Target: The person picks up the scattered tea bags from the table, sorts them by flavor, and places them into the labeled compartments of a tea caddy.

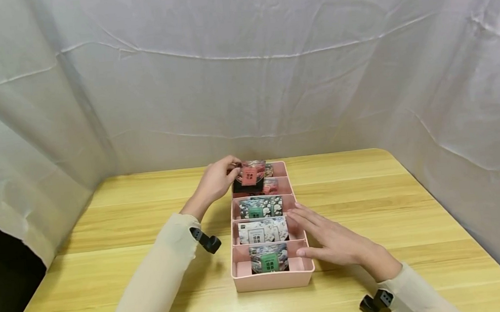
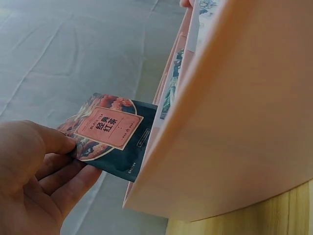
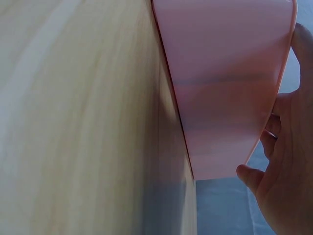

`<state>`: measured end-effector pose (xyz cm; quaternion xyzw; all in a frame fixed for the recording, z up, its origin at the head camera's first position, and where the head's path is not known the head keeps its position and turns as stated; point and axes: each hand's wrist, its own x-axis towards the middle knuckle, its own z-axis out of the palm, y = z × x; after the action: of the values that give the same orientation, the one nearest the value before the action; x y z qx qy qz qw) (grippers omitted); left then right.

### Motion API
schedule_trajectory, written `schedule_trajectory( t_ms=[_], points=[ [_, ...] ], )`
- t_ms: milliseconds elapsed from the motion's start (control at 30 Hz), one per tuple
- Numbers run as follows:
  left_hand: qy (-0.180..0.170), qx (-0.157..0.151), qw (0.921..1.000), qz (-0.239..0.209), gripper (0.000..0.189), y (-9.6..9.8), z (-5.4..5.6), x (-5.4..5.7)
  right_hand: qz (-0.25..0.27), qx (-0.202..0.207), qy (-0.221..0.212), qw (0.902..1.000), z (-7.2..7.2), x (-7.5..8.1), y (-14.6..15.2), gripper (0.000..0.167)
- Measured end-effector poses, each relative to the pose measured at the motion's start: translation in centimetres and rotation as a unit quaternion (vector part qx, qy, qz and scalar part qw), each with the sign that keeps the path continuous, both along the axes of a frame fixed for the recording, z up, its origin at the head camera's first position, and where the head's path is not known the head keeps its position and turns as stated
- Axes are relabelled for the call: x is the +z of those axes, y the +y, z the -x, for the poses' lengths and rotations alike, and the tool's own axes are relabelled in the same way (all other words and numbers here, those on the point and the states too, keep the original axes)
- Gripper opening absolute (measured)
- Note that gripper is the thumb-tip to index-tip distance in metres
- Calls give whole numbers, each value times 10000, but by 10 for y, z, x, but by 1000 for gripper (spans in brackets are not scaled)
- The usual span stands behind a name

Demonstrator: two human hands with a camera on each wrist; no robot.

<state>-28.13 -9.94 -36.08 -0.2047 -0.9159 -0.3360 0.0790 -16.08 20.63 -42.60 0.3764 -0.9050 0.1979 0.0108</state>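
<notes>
My left hand [image 1: 220, 178] pinches a red-and-black tea sachet [image 2: 110, 127] labelled "BLACK TEA" by its edge, between thumb and fingers. The sachet is partly over the tray's left rim, its lower part reaching into a rear compartment. The pink divided tray [image 1: 272, 281] stands lengthwise on the table. At its right side, my right hand [image 1: 335, 237] touches the rim with fingers spread and fairly straight. Behind the held sachet, another red sachet [image 1: 270, 186] shows in the same area.
Nearer compartments hold a dark green floral sachet [image 1: 254, 209], a white sachet [image 1: 256, 232] and a blue-green sachet [image 1: 269, 259]. Further sachets stand behind some of these. The wooden table [image 1: 355, 186] ends at pale hanging cloth [image 1: 235, 93] at the back and sides.
</notes>
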Motion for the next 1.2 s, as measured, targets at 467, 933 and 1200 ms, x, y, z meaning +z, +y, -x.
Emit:
schedule_trajectory(
  t_ms=[467, 933, 1200],
  points=[
    [-212, -409, 9974, 551, 17, 17, 6, -10, -13, 79, 89, 9999, 0, 0, -1, 82],
    [-264, -751, 9866, 1421, 18, 26, 5, -20, 41, 129, 160, 9998, -2, 0, 0, 81],
    [424, -753, 9706, 2248, 11, 28, 0, -18, 71, 150, 172, 9997, -2, -1, 0, 80]
  ],
)
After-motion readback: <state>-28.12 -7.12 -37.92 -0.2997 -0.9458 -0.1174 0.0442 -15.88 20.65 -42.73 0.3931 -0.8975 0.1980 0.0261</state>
